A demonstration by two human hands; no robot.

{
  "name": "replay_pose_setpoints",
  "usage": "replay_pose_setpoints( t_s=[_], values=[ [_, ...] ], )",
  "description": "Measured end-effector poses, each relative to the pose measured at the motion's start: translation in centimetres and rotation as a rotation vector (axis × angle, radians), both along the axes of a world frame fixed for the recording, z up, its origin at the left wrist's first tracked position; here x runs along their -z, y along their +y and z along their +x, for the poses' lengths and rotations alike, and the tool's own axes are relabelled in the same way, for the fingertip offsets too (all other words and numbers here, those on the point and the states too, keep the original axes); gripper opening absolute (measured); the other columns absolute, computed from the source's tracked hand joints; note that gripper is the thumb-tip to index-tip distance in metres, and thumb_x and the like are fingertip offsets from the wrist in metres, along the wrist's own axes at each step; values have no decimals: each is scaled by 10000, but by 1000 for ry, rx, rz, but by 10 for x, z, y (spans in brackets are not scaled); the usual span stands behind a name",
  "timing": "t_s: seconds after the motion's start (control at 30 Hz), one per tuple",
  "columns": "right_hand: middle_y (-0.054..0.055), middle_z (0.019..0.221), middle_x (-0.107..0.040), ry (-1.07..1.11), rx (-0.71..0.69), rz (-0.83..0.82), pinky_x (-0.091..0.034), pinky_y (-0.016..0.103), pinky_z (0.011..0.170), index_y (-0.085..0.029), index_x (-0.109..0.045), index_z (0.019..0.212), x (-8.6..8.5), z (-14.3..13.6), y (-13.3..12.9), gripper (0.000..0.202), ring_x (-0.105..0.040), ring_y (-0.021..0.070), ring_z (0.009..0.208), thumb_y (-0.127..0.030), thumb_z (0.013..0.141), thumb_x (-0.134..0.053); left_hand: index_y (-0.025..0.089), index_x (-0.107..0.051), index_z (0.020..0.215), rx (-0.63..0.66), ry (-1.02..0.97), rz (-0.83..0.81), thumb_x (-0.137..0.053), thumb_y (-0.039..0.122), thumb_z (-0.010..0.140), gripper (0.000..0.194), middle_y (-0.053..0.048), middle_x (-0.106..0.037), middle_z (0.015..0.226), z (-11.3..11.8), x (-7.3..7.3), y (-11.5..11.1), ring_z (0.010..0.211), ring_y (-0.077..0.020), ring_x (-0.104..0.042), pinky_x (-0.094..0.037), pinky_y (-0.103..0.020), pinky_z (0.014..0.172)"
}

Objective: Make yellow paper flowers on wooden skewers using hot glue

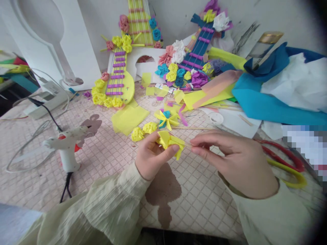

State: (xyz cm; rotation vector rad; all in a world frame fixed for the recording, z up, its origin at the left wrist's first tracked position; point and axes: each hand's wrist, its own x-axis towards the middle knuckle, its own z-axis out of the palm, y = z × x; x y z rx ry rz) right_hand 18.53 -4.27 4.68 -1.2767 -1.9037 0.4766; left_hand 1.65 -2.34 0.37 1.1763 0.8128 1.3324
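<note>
"Where are your hands just now?"

"Both are over the table [204, 207]. My left hand [155, 154] has the folded yellow paper [173, 141], thumb pressed on top and fingers curled close around it"

"And the right?"

"My right hand [230, 160] is just beside the paper, with thumb and forefinger tips almost together. A thin pale sliver shows between them and the folds, but I can't tell whether I'm pinching it"

"What lies near that yellow paper?"

"Just beyond it, a yellow paper star [167, 119] sits over some teal paper, and two crumpled yellow paper flowers [138, 133] lie to its left. Yellow sheets [130, 117] are spread a bit farther back"

"And around the edges?"

"On my left a white glue gun [67, 146] stands upright, its nozzle pointing towards the middle. At the back, a yellow paper guitar [119, 85] and a blue one [196, 51] lean up, trimmed with paper flowers. Past my right hand there's a big teal sheet [265, 105] with crumpled white paper [296, 81] on it"
</note>
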Motion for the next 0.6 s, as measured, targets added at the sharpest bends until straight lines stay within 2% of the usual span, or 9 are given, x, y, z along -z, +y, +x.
replay_pose_setpoints(
  t_s=[0.37, 0.6],
  values=[
    [-12, 788, -680, -40, 23, 33, -498, 199, 637, -196, -639, 765, -1, -1, -1, 59, -618, 100, 697, -161, 718, -629, 164, -602, 729, -23, 58, 17, -695, 181, 631, 136, 9, -582, 670, -1, 1, -1, 613, -87, -530, -462, -193, 554],
    [-2, 795, -690, -74, 7, 48, -515, 247, 656, -212, -643, 766, -1, 2, -1, 55, -633, 132, 707, -182, 728, -615, 161, -608, 724, -4, 34, -5, -697, 184, 628, 133, 8, -592, 664, 0, 0, 0, 613, -88, -533, -461, -197, 558]
  ],
)
